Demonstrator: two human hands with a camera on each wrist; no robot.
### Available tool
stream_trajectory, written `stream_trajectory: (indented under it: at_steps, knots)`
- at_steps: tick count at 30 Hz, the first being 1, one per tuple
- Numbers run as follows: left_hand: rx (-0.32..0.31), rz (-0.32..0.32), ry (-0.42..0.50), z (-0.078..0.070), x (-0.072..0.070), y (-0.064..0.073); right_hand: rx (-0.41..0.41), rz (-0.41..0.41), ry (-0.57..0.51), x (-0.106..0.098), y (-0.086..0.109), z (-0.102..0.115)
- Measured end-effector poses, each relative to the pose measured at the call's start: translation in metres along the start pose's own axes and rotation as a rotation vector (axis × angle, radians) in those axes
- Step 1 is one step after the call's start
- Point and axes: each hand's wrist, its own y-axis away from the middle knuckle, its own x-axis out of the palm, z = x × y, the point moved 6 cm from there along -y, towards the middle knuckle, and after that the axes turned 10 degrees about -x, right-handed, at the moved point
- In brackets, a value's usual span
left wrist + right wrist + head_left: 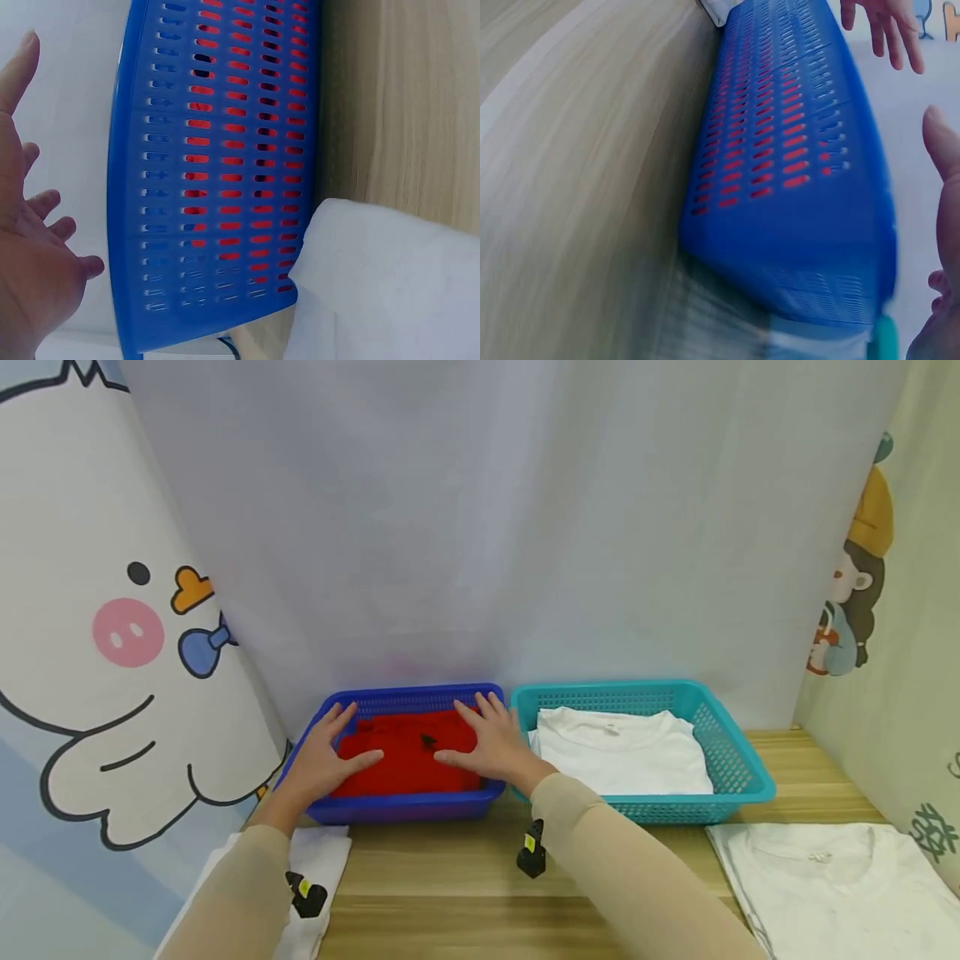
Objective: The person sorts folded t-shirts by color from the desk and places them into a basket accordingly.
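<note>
A folded red garment [408,768] with a small dark mark lies inside the blue basket [405,810]. Over the basket's left side is my left hand [318,767], fingers spread and nothing held. My right hand [491,745] hovers over its right side, also with spread fingers and an empty palm. Both thumbs point inward above the red cloth. In the left wrist view, the left hand [34,255] stands above the basket's rim, and red shows through the slotted wall [217,157]. The right wrist view has the right hand [945,217] beside the rim, with the left hand beyond it.
Right beside it stands a teal basket [660,810] holding a folded white shirt [622,756]. Another folded white shirt [840,893] lies on the wooden table [450,893] at front right. White folded cloth [322,852] lies under the left forearm. A pale curtain [480,527] hangs behind the baskets.
</note>
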Motion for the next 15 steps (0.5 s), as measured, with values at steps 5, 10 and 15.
stream_trajectory:
  at_steps: [5, 10, 15]
  knots:
    - [0.096, -0.082, -0.221, -0.014, -0.001, 0.018, -0.050, 0.025, 0.055, -0.019, 0.028, 0.003]
    - [0.161, -0.117, -0.371, -0.026, 0.005, 0.047, -0.117, 0.012, 0.089, -0.043, 0.069, -0.001]
    - [0.173, -0.100, -0.432, -0.024, 0.011, 0.087, -0.162, -0.010, 0.127, -0.054, 0.117, -0.011]
